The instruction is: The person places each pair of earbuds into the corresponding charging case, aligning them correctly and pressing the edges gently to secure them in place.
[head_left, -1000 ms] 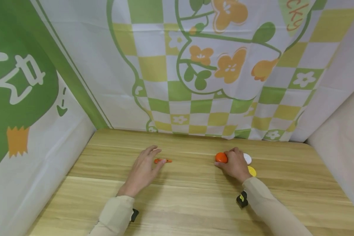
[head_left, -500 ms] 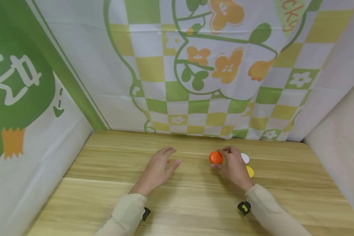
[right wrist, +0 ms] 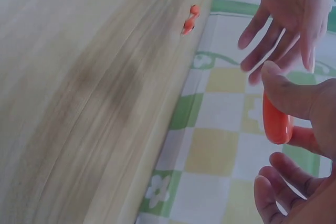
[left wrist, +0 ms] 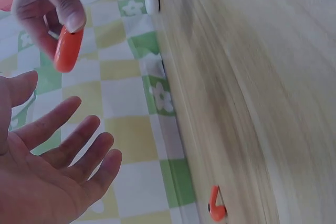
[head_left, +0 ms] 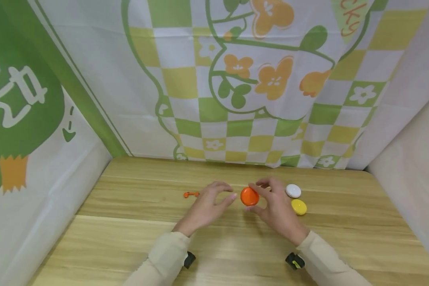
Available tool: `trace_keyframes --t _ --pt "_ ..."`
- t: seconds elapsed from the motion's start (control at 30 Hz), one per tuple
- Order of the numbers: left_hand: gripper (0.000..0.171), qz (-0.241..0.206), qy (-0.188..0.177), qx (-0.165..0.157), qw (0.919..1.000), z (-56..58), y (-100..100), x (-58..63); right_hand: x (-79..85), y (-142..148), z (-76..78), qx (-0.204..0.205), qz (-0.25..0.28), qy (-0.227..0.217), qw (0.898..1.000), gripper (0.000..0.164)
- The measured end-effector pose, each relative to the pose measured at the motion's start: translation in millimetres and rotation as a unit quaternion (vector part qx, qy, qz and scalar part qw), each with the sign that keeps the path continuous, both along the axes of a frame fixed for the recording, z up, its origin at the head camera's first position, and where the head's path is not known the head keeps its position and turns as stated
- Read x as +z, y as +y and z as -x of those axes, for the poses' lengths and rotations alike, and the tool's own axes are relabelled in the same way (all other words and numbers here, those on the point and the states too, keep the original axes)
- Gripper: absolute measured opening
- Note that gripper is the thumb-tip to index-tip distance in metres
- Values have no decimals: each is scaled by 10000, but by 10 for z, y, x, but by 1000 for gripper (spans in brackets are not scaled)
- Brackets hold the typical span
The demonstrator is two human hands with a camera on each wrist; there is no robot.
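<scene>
My right hand [head_left: 277, 210] pinches a round, glossy orange earbud case [head_left: 249, 196] by its edge, thumb on one side and fingers on the other. The case is held up above the table, and in the right wrist view its narrow side [right wrist: 275, 121] shows. Facing it from the left is my left hand [head_left: 208, 206], fingers spread and loosely bent with nothing in them, its fingertips a short gap from the case. Behind that hand on the table lie small orange earbuds [head_left: 190, 194]; the left wrist view shows the stem of one earbud [left wrist: 216, 205].
To the right of my right hand, a white round case [head_left: 293, 190] and a yellow round case [head_left: 298, 207] lie close together on the wooden table [head_left: 236, 254]. A checkered cloth [head_left: 214, 131] hangs along the back edge, with fabric walls at both sides.
My right hand has lifted the orange case and carried it left, leaving the white and yellow cases fully in view. My left hand has moved right, off the orange earbuds, toward the case.
</scene>
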State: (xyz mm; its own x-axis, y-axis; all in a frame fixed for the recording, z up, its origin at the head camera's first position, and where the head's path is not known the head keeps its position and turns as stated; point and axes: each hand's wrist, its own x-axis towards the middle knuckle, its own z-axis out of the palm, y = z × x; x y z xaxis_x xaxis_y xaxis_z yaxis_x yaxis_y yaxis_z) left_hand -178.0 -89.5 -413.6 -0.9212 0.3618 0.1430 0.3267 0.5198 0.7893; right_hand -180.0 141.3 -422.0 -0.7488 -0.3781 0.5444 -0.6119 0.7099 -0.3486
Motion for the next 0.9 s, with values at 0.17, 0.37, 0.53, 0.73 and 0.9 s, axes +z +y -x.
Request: trace_keyframes --t 0.17,0.37,0.53,0.73,0.9 --pt "43 -17 -118 -103 9999 -6 63 5 16 -32 -38 270 3 199 9994 65" --pt "34 -64 -193 -177 9996 -19 104 -18 12 -46 -75 508 -33 107 9986 63" --pt "33 -127 -203 -138 9996 -35 110 -39 6 -43 -91 530 -60 -2 9986 66" --pt "35 -493 -33 -43 9988 -45 106 -29 25 -18 -92 502 224 -298 9980 72" --pt "35 -850 44 132 9963 -60 97 -18 68 15 -71 474 669 -781 9936 61"
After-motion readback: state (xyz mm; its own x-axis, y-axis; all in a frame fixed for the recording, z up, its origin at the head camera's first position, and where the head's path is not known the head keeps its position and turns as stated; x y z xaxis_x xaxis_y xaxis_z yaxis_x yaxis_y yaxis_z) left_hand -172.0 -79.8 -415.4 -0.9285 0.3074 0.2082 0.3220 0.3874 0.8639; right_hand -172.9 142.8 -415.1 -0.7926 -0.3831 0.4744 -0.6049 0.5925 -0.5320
